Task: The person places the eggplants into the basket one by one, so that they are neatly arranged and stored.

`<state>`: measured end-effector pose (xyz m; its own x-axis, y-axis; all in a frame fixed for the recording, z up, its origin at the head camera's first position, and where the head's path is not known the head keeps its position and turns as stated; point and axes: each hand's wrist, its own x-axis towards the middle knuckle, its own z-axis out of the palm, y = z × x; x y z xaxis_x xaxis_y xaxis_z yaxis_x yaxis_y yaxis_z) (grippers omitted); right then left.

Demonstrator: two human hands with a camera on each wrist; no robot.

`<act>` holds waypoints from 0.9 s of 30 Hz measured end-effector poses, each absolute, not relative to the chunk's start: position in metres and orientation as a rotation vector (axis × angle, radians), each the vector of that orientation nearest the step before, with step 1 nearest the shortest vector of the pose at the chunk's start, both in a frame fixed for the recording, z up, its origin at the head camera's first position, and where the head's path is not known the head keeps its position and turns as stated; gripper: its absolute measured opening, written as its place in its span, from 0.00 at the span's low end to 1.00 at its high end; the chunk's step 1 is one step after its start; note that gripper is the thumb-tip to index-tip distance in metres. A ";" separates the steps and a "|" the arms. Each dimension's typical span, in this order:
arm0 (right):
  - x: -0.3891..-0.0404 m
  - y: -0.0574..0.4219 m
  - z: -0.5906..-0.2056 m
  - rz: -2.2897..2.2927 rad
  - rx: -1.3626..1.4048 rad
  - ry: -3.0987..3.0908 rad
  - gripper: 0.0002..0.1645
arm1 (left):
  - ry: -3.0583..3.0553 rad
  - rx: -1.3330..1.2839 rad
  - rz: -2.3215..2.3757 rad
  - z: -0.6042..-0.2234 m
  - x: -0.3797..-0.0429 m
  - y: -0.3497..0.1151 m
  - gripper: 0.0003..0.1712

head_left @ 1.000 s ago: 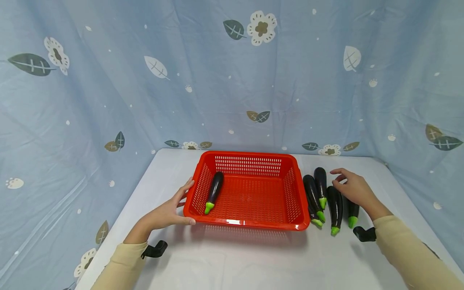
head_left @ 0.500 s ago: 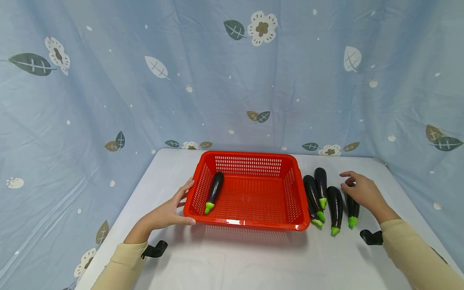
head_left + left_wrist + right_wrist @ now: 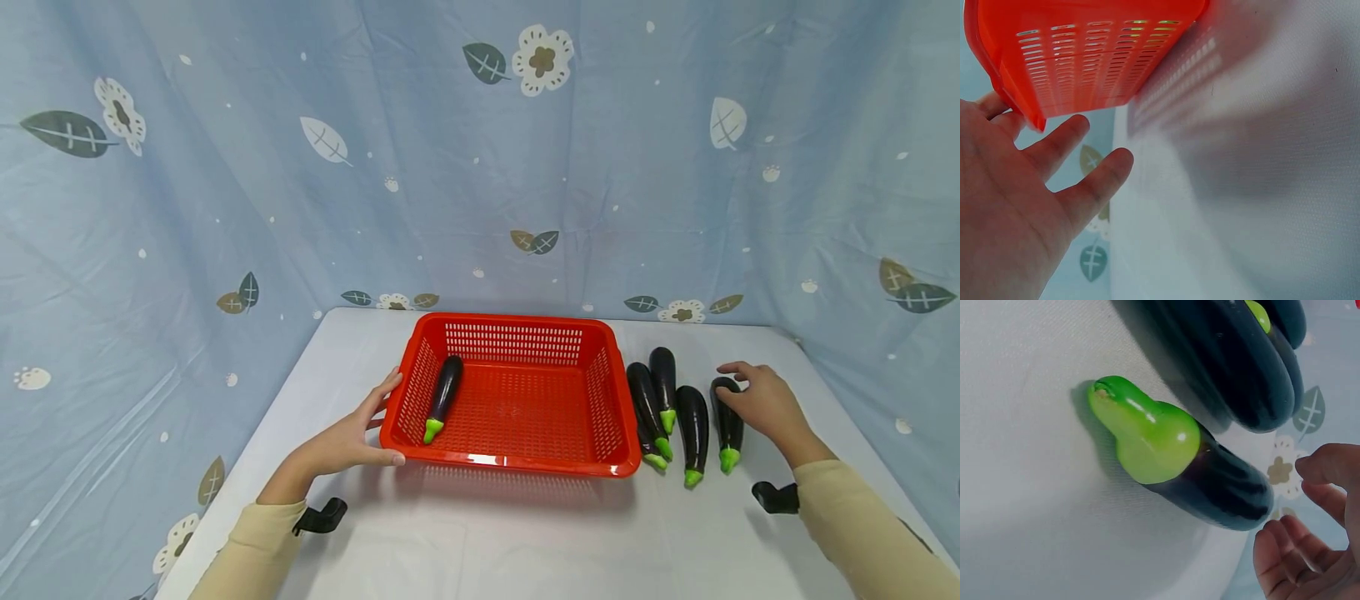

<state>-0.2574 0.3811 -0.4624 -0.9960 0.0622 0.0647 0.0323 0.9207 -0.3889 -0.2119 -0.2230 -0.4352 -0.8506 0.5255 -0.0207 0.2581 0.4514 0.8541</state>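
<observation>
My left hand (image 3: 341,442) is at the left end of a red plastic basket (image 3: 517,465), fingers spread along its side and thumb at the near corner. Seen from the left wrist, the fingers look straight against the rim of the slotted basket (image 3: 1041,119). Inside the basket, on the left, lies one dark eggplant (image 3: 446,392) with a green cap. My right hand (image 3: 765,408) hovers at the far end of the rightmost eggplant (image 3: 729,429), fingers and thumb apart. From the right wrist, the hand (image 3: 1322,550) shows beside the rounded end of that eggplant (image 3: 1222,487), holding nothing.
Several more eggplants lie between the basket and my right hand: one alone (image 3: 693,429), others bunched against the basket's right side (image 3: 645,396). A white cloth (image 3: 480,550) covers the table. Blue patterned curtain (image 3: 480,167) hangs behind and at both sides.
My right hand has moved to the right and slightly nearer, from above the middle eggplants to the rightmost one. The left hand and the basket have stayed put.
</observation>
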 end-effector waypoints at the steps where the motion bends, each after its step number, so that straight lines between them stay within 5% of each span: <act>1: -0.257 0.382 -0.464 0.600 -0.085 -3.007 0.26 | 2.423 0.672 1.351 -0.435 -0.212 -0.223 0.65; 27: -0.249 0.392 -0.478 0.722 -0.141 -3.092 0.29 | 2.419 0.676 1.352 -0.434 -0.211 -0.222 0.65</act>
<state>-0.2494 0.3923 -0.4784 -0.9954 0.0780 -0.0558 0.0947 0.8929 -0.4402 -0.2111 -0.2219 -0.4335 -0.8487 0.5284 -0.0215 0.2585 0.4500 0.8548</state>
